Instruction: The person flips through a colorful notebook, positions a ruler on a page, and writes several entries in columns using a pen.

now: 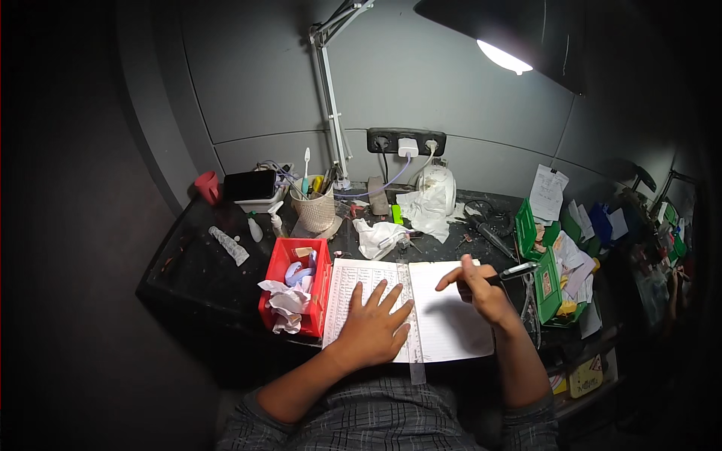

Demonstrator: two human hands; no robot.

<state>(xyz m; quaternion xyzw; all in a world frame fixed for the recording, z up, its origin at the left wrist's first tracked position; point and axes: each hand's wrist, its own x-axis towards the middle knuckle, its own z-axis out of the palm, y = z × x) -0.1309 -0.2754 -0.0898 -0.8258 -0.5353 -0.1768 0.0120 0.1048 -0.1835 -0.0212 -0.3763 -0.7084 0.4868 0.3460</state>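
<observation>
An open lined notebook lies before me at the desk's front edge, its left page filled with handwriting in ruled columns. My left hand rests flat on that page, fingers spread, its fingertips close to a clear plastic ruler. The ruler lies along the notebook's fold and sticks out past the lower edge. Above the right page is my right hand, gripping a black and silver pen that points away to the right. The right page shows printed lines and a small mark near the bottom.
A red plastic bin holding crumpled paper touches the notebook's left side. Green boxes stand right. Behind are a woven pen cup, crumpled tissue, a handpiece tool and a power strip. A lamp hangs overhead.
</observation>
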